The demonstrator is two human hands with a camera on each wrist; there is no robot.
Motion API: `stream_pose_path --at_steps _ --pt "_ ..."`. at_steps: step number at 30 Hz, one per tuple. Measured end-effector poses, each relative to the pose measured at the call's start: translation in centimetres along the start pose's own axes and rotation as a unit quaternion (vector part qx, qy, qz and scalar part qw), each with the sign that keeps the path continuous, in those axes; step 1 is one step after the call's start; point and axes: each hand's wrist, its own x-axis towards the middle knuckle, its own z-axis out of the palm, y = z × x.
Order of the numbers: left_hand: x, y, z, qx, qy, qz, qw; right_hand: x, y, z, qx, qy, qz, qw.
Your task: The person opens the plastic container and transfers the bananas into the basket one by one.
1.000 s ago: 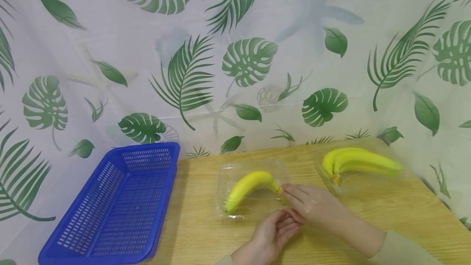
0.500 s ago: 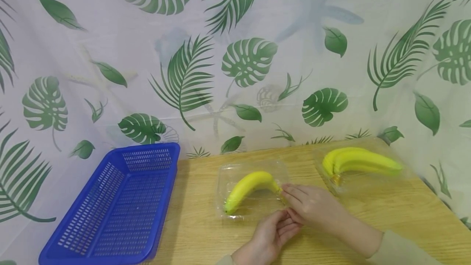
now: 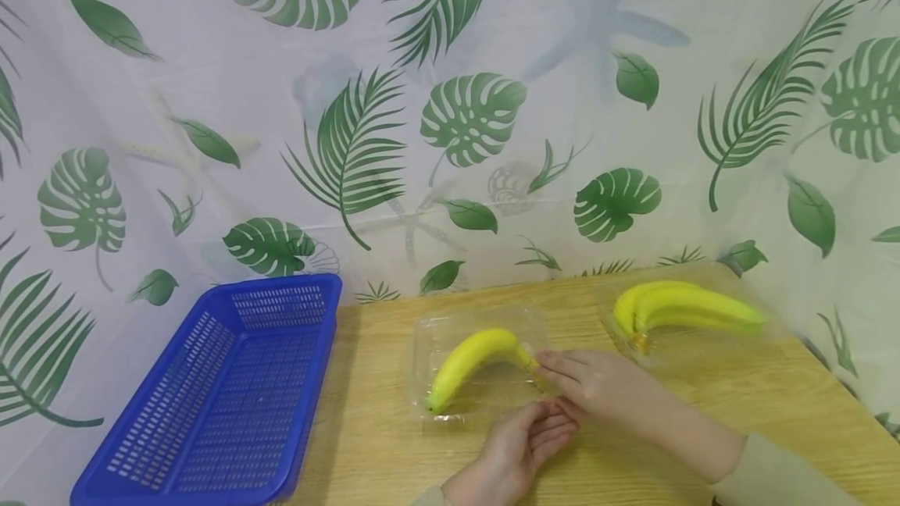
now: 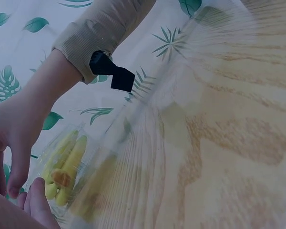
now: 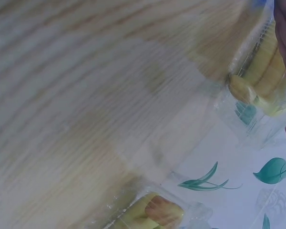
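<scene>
Only your view shifted slightly: your left hand [image 3: 516,447] and right hand [image 3: 608,389] met at the clear box [image 3: 485,393] around 1 banana [image 3: 473,354], finger grip impossible to tell.

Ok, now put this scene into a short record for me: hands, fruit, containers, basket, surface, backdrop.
Left hand: fingers bent, beside the right hand; grip unclear
Right hand: fingertips at the stem end of the single banana; grip unclear
Middle container: clear plastic, with the single banana
Right container: clear plastic, with a banana bunch
Basket: blue, slotted, left of the containers
Surface: wood-grain table
Backdrop: leaf-print cloth
</scene>
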Motion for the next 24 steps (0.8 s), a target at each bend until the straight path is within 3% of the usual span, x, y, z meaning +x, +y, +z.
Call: stream_pose_path --at_steps 14,24 --pt "0.12 -0.05 0.08 0.006 0.007 -0.002 1.0000 0.14 0.00 -0.01 -0.036 0.002 -0.030 0.9989" --pt "-0.37 0.08 0.43 -0.019 0.033 -0.013 0.9992 -0.15 0.13 0.23 -0.032 0.033 -0.040 0.9982"
